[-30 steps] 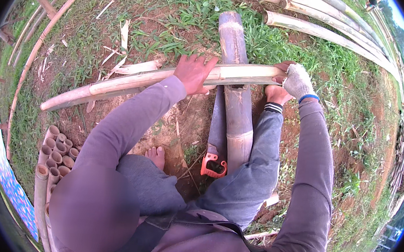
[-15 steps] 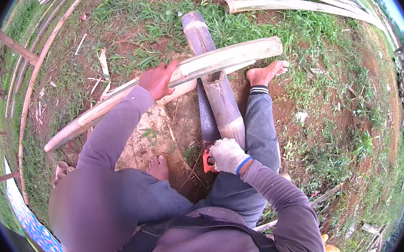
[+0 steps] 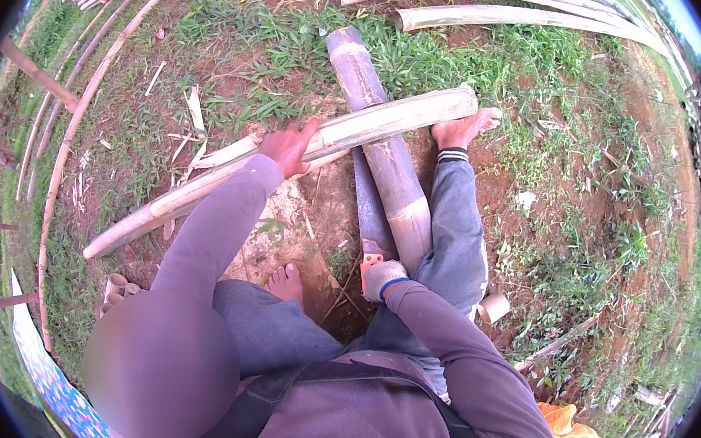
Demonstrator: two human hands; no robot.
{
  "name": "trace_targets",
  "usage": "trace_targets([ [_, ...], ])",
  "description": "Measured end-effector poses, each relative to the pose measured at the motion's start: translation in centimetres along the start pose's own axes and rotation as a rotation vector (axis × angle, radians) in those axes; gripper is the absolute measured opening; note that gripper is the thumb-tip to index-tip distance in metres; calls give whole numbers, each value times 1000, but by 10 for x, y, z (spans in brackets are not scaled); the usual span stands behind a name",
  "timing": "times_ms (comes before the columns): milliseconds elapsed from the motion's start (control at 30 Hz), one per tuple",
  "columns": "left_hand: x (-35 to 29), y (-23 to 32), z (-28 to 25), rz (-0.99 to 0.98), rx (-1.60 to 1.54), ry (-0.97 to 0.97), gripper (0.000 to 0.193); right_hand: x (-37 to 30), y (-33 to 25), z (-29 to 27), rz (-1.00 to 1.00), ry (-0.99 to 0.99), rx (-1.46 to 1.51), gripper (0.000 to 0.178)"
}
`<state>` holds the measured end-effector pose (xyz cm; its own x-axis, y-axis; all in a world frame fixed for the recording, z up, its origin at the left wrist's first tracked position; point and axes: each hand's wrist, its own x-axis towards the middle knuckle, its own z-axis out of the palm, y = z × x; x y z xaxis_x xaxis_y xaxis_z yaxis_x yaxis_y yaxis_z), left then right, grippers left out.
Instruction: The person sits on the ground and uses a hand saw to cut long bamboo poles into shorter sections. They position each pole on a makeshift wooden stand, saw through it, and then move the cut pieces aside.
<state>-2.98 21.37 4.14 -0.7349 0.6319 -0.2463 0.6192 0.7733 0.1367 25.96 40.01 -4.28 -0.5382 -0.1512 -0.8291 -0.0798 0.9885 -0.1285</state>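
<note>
I sit on bare earth with a long pale bamboo pole (image 3: pixel 393 118) lying across a thick bamboo log (image 3: pixel 363 78). My left hand (image 3: pixel 290 147) presses down on the pole near its middle. My right hand (image 3: pixel 383 279) is closed around the orange handle (image 3: pixel 369 260) of a hand saw. The saw's blade (image 3: pixel 366 208) lies flat on the ground along the log's left side. My bare right foot (image 3: pixel 462 129) rests against the pole's right end. My left foot (image 3: pixel 285 282) is tucked in near my knee.
Several bamboo poles (image 3: pixel 510 16) lie across the top on the grass. Thin long canes (image 3: pixel 87 87) curve along the left. Short cut bamboo tubes sit at my right thigh (image 3: pixel 493 307) and lower left (image 3: pixel 115 288). An orange bag (image 3: pixel 569 434) lies at lower right.
My right hand let go of the pole's right end and came down onto the saw handle. My right foot now rests at that end. My left hand stayed on the pole.
</note>
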Motion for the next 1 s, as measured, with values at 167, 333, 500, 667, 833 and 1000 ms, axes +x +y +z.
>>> trace_targets([
  [167, 11, -13, 4, -31, -25, 34, 100, -72, -15, -12, -142, 338, 295, 39],
  [333, 12, -6, 0, -36, -42, 2, 101, -164, -16, -23, -110, 799, 707, 58],
  [500, 10, -9, 1, -75, -19, 10, 106, -234, 54, -28, -47, 1242, 870, 31],
  [667, 18, -2, 4, -48, -23, 37, 106, -313, 100, -7, 55, 1337, 717, 20],
  [833, 14, -11, 12, -64, 28, 69, 116, -288, 123, 13, 180, 1555, 1110, 25],
  [1000, 14, -12, 19, -43, 82, 111, 134, -189, 165, -24, 150, 1791, 779, 16],
])
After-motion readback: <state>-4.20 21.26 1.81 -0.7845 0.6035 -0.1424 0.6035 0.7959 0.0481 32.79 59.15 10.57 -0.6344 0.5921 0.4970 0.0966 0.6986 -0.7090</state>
